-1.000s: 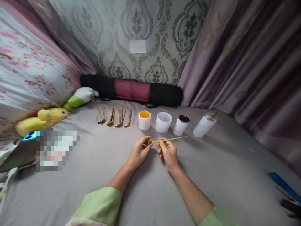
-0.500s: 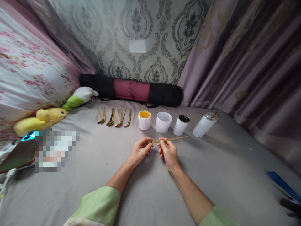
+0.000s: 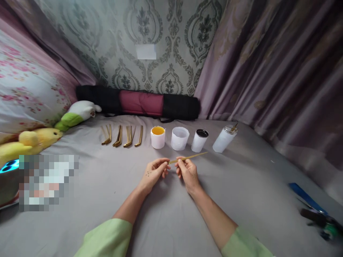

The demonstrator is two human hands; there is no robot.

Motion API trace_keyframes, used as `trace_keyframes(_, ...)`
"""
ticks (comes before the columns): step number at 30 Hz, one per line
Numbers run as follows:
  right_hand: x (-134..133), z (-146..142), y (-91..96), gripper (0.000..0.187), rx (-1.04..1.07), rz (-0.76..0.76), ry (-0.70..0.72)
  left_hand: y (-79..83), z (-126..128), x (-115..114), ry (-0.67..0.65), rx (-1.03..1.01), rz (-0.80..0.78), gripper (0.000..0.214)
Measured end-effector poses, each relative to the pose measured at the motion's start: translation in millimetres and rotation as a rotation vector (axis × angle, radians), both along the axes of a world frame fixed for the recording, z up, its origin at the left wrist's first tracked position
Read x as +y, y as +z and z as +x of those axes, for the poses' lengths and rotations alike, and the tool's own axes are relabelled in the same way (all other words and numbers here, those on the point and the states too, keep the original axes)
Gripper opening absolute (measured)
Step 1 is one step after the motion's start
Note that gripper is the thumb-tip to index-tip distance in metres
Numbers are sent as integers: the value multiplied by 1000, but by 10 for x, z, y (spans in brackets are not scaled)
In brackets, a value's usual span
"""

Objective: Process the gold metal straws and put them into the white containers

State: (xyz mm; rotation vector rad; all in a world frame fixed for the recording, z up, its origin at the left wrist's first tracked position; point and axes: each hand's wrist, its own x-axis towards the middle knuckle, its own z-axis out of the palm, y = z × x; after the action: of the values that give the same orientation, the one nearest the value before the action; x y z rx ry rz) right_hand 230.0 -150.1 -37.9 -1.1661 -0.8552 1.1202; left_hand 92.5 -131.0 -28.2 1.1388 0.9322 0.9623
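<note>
A slim gold metal straw is held level between my two hands, its far end sticking out to the right. My left hand pinches its left end between thumb and fingers. Further along it, my right hand grips the straw with thumb and fingertips. Beyond my hands lie bunches of similar bent gold straws. To their right stand a white cup with yellow inside, an empty-looking white cup, a white can with a dark inside and a tilted white jar holding a few thin gold sticks.
A grey cloth covers the surface. A long black and maroon bag lies along the wall. Plush toys and a phone are at left; a blue strap-like item and dark objects lie at right.
The whole view has swung slightly right, so things appear further left. Both hands keep their hold on the straw, whose right end is tilted slightly more upward.
</note>
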Motion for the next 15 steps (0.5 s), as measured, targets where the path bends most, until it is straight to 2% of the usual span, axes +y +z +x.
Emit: trace_keyframes(15,-14,42,-4,32,2,-19,6,39,-40,-11,-90,-39,-110,43)
